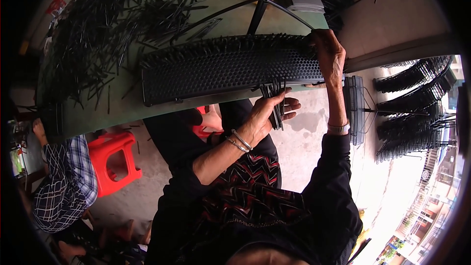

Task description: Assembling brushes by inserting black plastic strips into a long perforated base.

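A long black perforated rack (230, 71) lies along the near edge of the green table, with thin black sticks (221, 44) standing in a row along its far side. In front of it, my left hand (267, 110) is closed around a bundle of slim black sticks (277, 105); some of its fingers stretch out past the bundle. My right hand (329, 56) is at the rack's right end, fingers bent and pinched together over the end of the stick row. What those fingers hold is hidden.
Loose black sticks (98, 34) are heaped over the left of the table (88, 118). A black metal stand (262, 0) rises behind the rack. Left below is a red plastic stool (115, 162), near a person in a checked shirt (68, 181). More black racks (412, 103) hang at right.
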Tool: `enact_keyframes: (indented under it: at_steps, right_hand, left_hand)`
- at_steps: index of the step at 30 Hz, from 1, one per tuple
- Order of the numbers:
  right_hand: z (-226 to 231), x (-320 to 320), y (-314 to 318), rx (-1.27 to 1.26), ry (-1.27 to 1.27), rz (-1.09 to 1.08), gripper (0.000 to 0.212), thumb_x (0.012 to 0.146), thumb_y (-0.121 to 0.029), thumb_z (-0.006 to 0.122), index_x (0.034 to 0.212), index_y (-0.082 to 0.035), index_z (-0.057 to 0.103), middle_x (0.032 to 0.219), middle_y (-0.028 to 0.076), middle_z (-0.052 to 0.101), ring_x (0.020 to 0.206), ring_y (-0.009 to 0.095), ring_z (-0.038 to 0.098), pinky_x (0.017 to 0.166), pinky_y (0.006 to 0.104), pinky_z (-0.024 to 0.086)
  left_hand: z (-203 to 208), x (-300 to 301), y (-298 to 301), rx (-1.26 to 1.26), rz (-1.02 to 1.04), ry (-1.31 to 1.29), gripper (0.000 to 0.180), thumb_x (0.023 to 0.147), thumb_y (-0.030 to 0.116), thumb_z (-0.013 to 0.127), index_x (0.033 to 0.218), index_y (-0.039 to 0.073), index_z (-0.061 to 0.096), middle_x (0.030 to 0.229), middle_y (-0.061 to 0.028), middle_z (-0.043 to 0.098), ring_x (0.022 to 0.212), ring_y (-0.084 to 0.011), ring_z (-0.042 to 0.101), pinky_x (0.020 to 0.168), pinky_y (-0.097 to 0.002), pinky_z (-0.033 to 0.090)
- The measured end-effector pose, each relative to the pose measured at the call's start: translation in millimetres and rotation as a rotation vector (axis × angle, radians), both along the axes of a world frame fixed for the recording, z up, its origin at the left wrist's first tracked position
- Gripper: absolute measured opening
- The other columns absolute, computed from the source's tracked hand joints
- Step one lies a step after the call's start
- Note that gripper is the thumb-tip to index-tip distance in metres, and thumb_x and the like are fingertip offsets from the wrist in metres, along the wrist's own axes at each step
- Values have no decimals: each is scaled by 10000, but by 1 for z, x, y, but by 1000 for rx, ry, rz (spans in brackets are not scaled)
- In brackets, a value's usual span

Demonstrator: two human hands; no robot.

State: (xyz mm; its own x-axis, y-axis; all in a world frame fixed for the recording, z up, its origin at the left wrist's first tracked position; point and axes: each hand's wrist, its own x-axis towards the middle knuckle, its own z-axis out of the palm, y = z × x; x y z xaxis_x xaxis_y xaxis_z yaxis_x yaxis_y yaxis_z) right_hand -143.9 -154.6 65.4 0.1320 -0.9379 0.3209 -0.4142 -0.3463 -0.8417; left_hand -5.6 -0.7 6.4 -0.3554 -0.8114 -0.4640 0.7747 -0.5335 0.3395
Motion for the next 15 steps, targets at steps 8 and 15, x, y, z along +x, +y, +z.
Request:
enact_keyframes:
  at_steps: [8,15]
  right_hand:
    - [-1,-2,-3,9,42,23,135,928,-89,577,1012,-8,644,856,9,657,780,75,585,740,222,449]
    - [-11,-5,-4,-183,311,108,149,875,-85,638,1014,-50,675,904,47,623,787,131,604,740,244,461]
  left_hand:
    - [0,1,1,-1,-23,-11,346,972,276,512,1255,78,530,1067,-132,625,1054,-261,624,868,-428,536]
    - [0,2,2,20,-14,-31,355,977,309,501,1254,89,535,1057,-125,636,1007,-247,632,841,-423,545]
